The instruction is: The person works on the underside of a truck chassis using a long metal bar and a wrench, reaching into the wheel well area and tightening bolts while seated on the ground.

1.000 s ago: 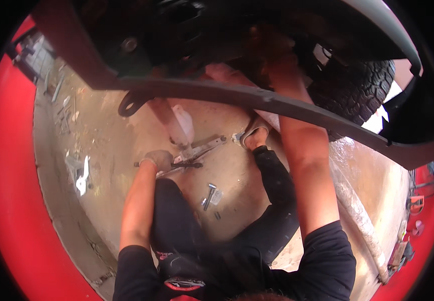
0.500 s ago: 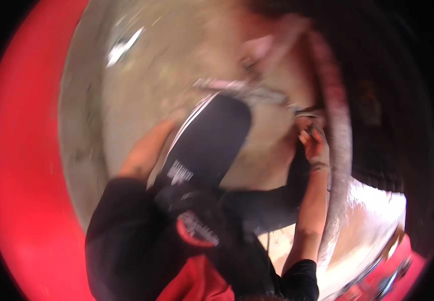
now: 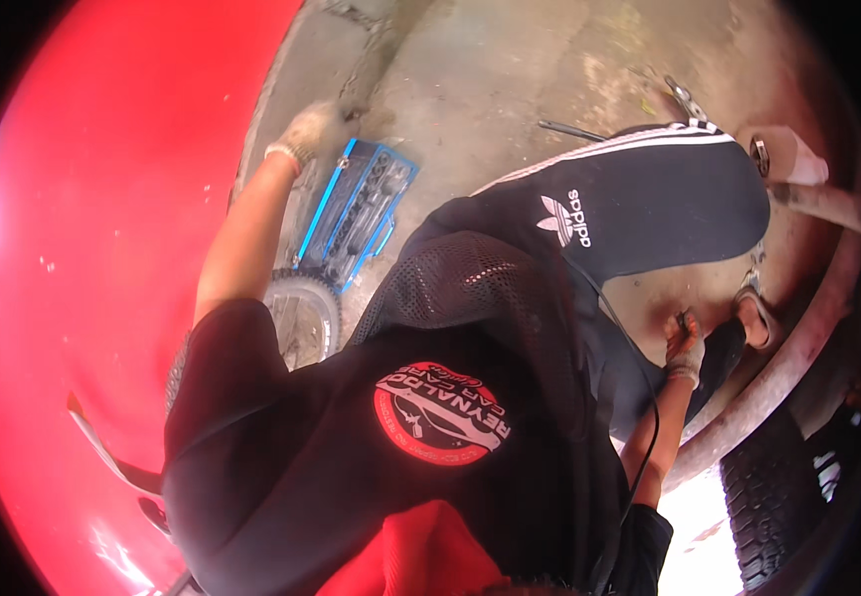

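Note:
My left hand [image 3: 309, 131], in a pale work glove, reaches out beside the red panel, just past the top corner of an open blue tool case [image 3: 359, 211]. Its fingers are smeared by motion, so I cannot see whether they hold anything. Rows of dark sockets or similar pieces fill the case. On the other side, my right hand [image 3: 686, 350], gloved with orange-red on the fingers, is closed near my lower leg. A small dark thing shows at its fingertips, too small to name.
A large glossy red panel [image 3: 102, 248] borders the left. A small treaded wheel [image 3: 309, 308] stands below the case. A dark rod [image 3: 571, 130] and a metal piece [image 3: 684, 99] lie beyond my knee. A curved thick tube [image 3: 798, 358] and a knobbly tyre [image 3: 763, 507] are at right.
My view has swung left, bringing the tool case and wheel into sight. My left hand, earlier hidden behind my knee, now stretches out by the case. My right hand stays low on the right.

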{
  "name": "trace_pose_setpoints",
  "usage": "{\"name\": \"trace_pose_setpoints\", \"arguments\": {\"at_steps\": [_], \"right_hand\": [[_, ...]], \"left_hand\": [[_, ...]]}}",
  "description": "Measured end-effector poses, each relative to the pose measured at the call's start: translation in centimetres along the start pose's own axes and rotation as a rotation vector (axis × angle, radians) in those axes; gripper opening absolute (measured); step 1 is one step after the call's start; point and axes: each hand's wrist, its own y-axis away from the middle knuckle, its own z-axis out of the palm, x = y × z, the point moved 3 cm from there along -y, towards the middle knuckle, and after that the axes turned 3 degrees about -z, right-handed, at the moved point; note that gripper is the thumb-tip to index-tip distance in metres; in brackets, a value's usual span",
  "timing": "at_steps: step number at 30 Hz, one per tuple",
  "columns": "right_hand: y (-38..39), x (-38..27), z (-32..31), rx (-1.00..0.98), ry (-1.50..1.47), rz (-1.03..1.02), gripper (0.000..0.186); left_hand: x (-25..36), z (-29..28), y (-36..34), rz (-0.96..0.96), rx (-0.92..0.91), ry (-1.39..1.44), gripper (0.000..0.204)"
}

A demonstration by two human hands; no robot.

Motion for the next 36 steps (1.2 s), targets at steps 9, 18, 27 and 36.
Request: {"name": "trace_pose_setpoints", "arguments": {"at_steps": [9, 18, 27, 36], "right_hand": [[2.5, -0.3, 2.5, -0.071, 0.212, -0.055, 0.011], [7.1, -2.5, 6.0, 0.085, 0.449, -0.056, 0.01], [5.3, -1.5, 6.7, 0.143, 0.477, -0.028, 0.016], [4.1, -0.7, 4.0, 0.06, 0.487, 0.01, 0.031]], "left_hand": [[-11.3, 17.7, 9.6, -0.523, -0.369, 0.275, 0.025], [-19.6, 27.7, 9.0, -0.56, -0.234, 0.333, 0.034], [-16.0, 25.2, 7.7, -0.836, -0.193, 0.554, 0.047], [-12.3, 24.2, 8.1, -0.965, 0.029, 0.184, 0.042]]}}
